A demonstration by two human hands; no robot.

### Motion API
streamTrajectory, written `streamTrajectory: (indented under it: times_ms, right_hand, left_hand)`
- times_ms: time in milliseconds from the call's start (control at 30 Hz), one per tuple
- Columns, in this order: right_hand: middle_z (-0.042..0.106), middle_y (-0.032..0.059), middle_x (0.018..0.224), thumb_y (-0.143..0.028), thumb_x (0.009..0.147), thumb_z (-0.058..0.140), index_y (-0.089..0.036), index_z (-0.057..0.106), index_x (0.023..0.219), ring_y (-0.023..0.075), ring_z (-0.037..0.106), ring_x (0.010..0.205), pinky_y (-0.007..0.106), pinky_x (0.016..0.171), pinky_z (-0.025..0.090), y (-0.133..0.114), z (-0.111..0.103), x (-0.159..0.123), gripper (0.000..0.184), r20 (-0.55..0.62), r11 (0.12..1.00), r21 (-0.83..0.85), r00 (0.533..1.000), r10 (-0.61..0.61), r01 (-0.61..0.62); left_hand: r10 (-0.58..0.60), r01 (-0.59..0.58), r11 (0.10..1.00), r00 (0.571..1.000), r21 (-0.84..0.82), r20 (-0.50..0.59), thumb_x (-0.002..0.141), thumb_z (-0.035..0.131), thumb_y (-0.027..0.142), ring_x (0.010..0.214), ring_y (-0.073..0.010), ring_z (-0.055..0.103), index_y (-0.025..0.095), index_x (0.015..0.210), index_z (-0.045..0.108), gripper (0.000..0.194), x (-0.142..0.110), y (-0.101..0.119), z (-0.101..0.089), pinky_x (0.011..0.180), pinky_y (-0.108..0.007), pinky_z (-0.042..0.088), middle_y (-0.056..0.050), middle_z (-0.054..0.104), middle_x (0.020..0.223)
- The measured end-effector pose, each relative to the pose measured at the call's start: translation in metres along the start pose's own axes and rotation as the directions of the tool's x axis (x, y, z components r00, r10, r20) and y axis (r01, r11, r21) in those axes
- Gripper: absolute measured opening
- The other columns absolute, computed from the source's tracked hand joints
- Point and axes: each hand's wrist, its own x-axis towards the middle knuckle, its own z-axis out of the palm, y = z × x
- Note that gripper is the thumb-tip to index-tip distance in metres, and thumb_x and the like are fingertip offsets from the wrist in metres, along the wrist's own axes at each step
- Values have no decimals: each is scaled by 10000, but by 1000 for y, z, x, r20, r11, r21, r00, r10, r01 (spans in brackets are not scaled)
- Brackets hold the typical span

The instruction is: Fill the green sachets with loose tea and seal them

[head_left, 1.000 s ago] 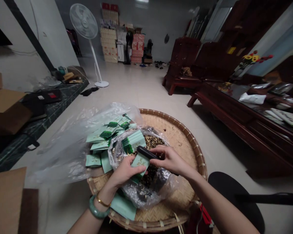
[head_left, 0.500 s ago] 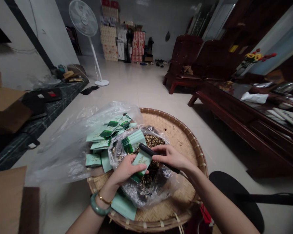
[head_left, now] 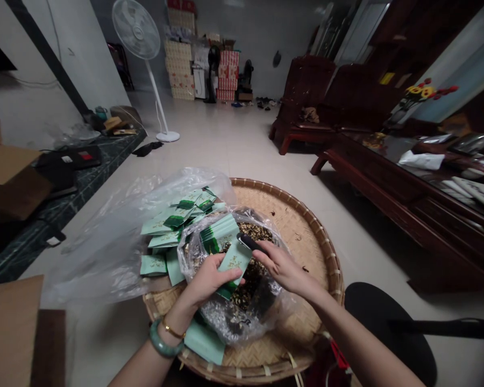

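My left hand (head_left: 215, 279) pinches a light green packet (head_left: 236, 259) with gold print, its dark green end pointing down. In my right hand (head_left: 280, 266) is a slim black handheld bag sealer (head_left: 249, 242). Its tip, with a pale edge, lies at the top corner of the packet. Beneath both hands, an open clear plastic bag (head_left: 221, 317) holds a dark and yellowish dried mix (head_left: 258, 232). A stack of green packets (head_left: 218, 232) leans inside the bag's far left side. More packets (head_left: 177, 217) are piled to the left.
A round woven bamboo tray (head_left: 306, 215) carries everything. Large clear plastic sheeting (head_left: 116, 242) spreads off its left side. Cardboard boxes (head_left: 12, 322) stand at the left, a dark wooden table (head_left: 371, 199) at the right. A black round base (head_left: 387, 344) is near my right arm.
My right hand has turned the bag sealer, so its tip and pale edge now show at the packet's corner. The left hand keeps the packet in nearly the same place.
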Motion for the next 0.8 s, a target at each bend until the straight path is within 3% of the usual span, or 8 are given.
streamTrajectory:
  times_ms: [133, 300, 400, 600, 800]
  right_hand:
    - [628, 97, 1025, -397, 925, 467, -181, 564, 1072, 222, 585, 920, 338, 808, 443, -6, 7, -1, 279, -1, 1000, -15, 1000, 0, 0]
    - [641, 21, 835, -360, 864, 569, -193, 559, 861, 178, 573, 761, 273, 669, 411, -3, 10, 5, 168, -67, 1000, -24, 998, 12, -13]
    - [614, 4, 776, -362, 863, 559, -195, 526, 800, 167, 549, 716, 263, 635, 384, -1, 10, 7, 181, -70, 999, -36, 997, 20, -23]
    - [627, 16, 856, -422, 849, 561, -200, 519, 905, 173, 560, 762, 270, 667, 408, 0, 7, 7, 233, -71, 995, 72, 995, 67, -62]
    - [598, -10, 765, -390, 846, 567, -202, 489, 791, 154, 533, 698, 255, 631, 382, -3, 11, 9, 211, -81, 999, 37, 997, 21, -18]
  left_hand:
    - [29, -28, 999, 999, 35, -21, 576, 814, 358, 595, -176, 667, 102, 810, 650, 384, 0, 0, 0, 541, -224, 466, -52, 715, 679]
    - [34, -34, 998, 999, 43, -21, 581, 808, 346, 620, -187, 674, 103, 840, 661, 385, 0, -1, 0, 563, -238, 477, -46, 718, 703]
    - [38, -37, 998, 999, 53, -22, 596, 792, 343, 610, -177, 668, 100, 850, 659, 376, -1, 1, 1, 559, -231, 471, -43, 718, 692]
    - [50, -48, 995, 999, 92, -19, 622, 767, 340, 582, -159, 644, 97, 835, 664, 339, -1, 2, -1, 545, -224, 451, -50, 725, 678]
    - [71, -67, 990, 997, 122, -32, 625, 762, 324, 611, -168, 650, 102, 829, 663, 317, -1, 0, 0, 561, -230, 455, -46, 724, 698]
